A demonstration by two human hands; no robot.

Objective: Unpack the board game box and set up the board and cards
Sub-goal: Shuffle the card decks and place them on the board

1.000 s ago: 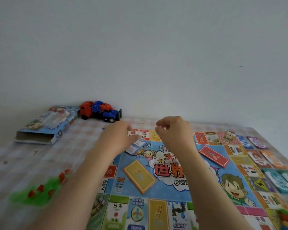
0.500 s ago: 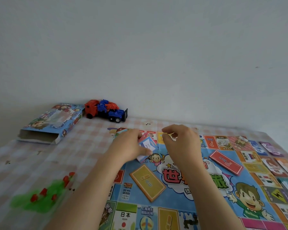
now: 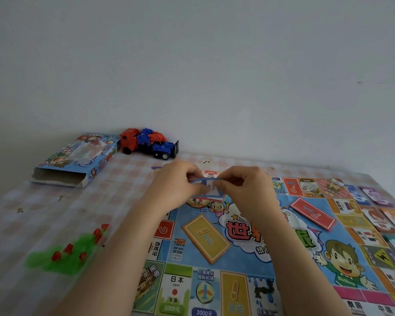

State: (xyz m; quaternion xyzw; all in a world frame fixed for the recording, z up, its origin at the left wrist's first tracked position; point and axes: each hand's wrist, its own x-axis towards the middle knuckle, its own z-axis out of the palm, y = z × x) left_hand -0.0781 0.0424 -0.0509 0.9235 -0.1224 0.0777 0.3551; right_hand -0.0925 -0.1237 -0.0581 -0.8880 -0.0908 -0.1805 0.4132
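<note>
The colourful game board [image 3: 249, 252] lies unfolded on the checked tablecloth. Above its far edge my left hand [image 3: 176, 185] and my right hand [image 3: 244, 190] together hold a small stack of blue-edged cards [image 3: 209, 187], each pinching one end. A yellow card deck [image 3: 206, 238] and a red card deck [image 3: 312, 214] lie on the board's middle. Several loose cards [image 3: 379, 197] lie along the board's right side. The empty game box [image 3: 75, 158] lies open-ended at the far left.
A red and blue toy truck [image 3: 149, 143] stands against the wall behind the box. A green plastic bag with small red pieces [image 3: 66, 252] lies on the tablecloth [image 3: 32, 215] left of the board. The wall closes the table's far side.
Both hands have come together over the far edge of the board; my right hand now pinches the card stack that my left hand alone held before. The camera has shifted slightly.
</note>
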